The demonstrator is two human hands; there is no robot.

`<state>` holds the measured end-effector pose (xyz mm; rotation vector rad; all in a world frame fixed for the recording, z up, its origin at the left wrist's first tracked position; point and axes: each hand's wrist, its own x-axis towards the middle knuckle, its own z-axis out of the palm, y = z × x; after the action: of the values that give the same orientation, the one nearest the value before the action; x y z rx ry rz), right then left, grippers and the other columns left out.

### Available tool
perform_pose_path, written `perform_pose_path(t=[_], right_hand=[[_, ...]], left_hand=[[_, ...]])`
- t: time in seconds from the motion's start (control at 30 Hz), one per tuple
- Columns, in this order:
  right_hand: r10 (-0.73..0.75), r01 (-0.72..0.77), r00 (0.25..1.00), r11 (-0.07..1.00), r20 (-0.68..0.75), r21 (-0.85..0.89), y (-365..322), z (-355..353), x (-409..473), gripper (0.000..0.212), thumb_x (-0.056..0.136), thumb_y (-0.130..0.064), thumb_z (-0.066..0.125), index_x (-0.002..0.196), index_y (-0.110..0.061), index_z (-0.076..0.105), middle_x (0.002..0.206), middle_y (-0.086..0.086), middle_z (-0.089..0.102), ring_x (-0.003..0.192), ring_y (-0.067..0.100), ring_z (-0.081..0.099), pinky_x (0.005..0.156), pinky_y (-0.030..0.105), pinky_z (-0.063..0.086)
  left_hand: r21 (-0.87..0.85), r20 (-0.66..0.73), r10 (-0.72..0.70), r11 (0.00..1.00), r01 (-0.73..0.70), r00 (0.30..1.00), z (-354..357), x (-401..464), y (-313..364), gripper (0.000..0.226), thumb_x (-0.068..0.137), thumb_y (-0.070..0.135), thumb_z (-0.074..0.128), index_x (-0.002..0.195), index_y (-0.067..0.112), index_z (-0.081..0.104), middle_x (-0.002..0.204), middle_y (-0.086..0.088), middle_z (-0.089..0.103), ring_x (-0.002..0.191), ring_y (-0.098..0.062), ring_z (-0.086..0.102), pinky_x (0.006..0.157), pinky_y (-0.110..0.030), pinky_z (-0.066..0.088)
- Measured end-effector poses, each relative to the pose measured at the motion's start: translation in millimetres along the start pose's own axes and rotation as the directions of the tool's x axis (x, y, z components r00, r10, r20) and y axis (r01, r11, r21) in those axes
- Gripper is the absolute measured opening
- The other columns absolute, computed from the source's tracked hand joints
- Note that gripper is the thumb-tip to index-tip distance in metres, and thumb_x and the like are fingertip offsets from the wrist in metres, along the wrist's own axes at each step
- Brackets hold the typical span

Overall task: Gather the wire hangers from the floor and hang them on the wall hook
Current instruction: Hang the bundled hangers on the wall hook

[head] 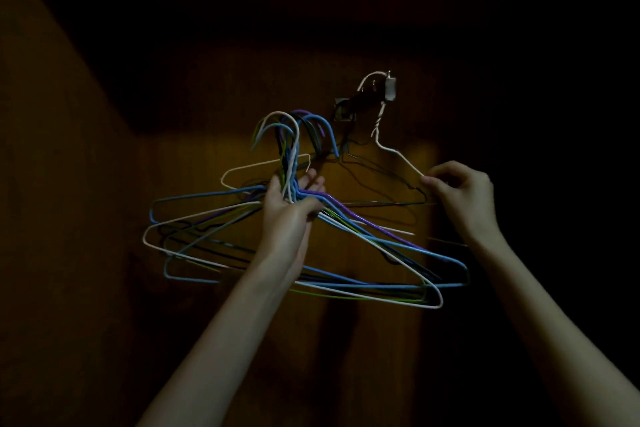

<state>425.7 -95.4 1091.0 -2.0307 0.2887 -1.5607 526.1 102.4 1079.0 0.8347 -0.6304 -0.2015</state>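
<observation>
My left hand (292,208) grips a bundle of wire hangers (381,246) by their necks, held up in front of a dim brown wall; the wires are blue, white, purple and green, and their hooks point up left of the wall hook. A single white hanger (398,152) has its hook over the small wall hook (389,87). My right hand (460,191) pinches that white hanger's right shoulder between thumb and fingertips. The rest of this hanger's frame fades into shadow.
The room is very dark. A small dark plate or fitting (344,111) sits on the wall just left of the hook. A side wall (52,149) runs along the left. Hanger shadows fall on the wall behind.
</observation>
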Motion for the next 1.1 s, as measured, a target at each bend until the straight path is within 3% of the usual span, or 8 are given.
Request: perform_pose_path(t=[0.2,0.37,0.57,0.73,0.9,1.1], right_hand=[[0.055,-0.052,0.995,0.998,0.078,-0.043,27.8,33.2,32.5,0.003,0.083,-0.012,0.066,0.086,-0.012,0.066,0.082,0.003,0.063,0.073,0.012,0.058,0.063,0.015,0.043],[0.089,-0.083,0.988,0.995,0.124,-0.056,49.6,56.7,59.7,0.006,0.084,-0.012,0.065,0.09,-0.01,0.066,0.087,0.002,0.061,0.077,0.01,0.056,0.063,0.015,0.042],[0.157,-0.152,0.974,0.987,0.162,-0.041,70.6,77.5,77.7,0.008,0.084,-0.008,0.064,0.091,-0.006,0.066,0.091,0.006,0.062,0.085,0.015,0.056,0.07,0.023,0.042],[0.212,-0.209,0.961,0.977,0.18,-0.034,81.4,86.3,84.2,0.006,0.084,-0.009,0.065,0.089,-0.005,0.066,0.089,0.006,0.062,0.084,0.018,0.058,0.074,0.029,0.046],[0.224,-0.2,0.948,0.972,0.226,-0.123,79.6,94.8,83.4,0.005,0.086,-0.011,0.063,0.091,-0.01,0.063,0.095,0.007,0.063,0.091,0.018,0.06,0.08,0.032,0.051],[0.221,-0.179,0.946,0.966,0.237,-0.184,73.0,91.7,78.1,0.021,0.089,-0.011,0.059,0.11,-0.007,0.063,0.112,0.01,0.063,0.105,0.02,0.059,0.078,0.025,0.043]], left_hand=[[0.011,-0.004,0.02,1.0,-0.02,1.0,0.3,7.9,-1.3,0.078,0.081,-0.027,0.038,0.148,0.011,0.021,0.128,-0.018,0.055,0.115,-0.024,0.058,0.084,-0.023,0.054],[0.043,-0.004,0.026,0.999,-0.025,1.0,0.7,15.5,-2.7,0.078,0.082,-0.027,0.038,0.147,0.012,0.024,0.13,-0.017,0.054,0.112,-0.021,0.059,0.081,-0.019,0.054],[0.057,-0.038,0.019,0.998,-0.017,0.999,2.9,24.1,-2.6,0.079,0.082,-0.026,0.039,0.149,0.013,0.022,0.134,-0.016,0.052,0.118,-0.022,0.056,0.092,-0.028,0.048],[0.058,-0.046,0.035,0.998,-0.032,0.998,4.9,28.5,-2.1,0.078,0.082,-0.027,0.038,0.148,0.013,0.023,0.13,-0.016,0.054,0.109,-0.019,0.059,0.089,-0.027,0.05],[0.063,-0.057,0.023,0.998,-0.019,0.998,5.4,29.7,-3.5,0.079,0.083,-0.025,0.038,0.149,0.014,0.02,0.131,-0.014,0.054,0.112,-0.02,0.058,0.091,-0.028,0.049],[0.089,-0.065,0.012,0.996,-0.007,0.998,5.5,26.2,-5.9,0.08,0.083,-0.025,0.04,0.149,0.014,0.019,0.132,-0.014,0.053,0.11,-0.018,0.058,0.082,-0.023,0.052]])
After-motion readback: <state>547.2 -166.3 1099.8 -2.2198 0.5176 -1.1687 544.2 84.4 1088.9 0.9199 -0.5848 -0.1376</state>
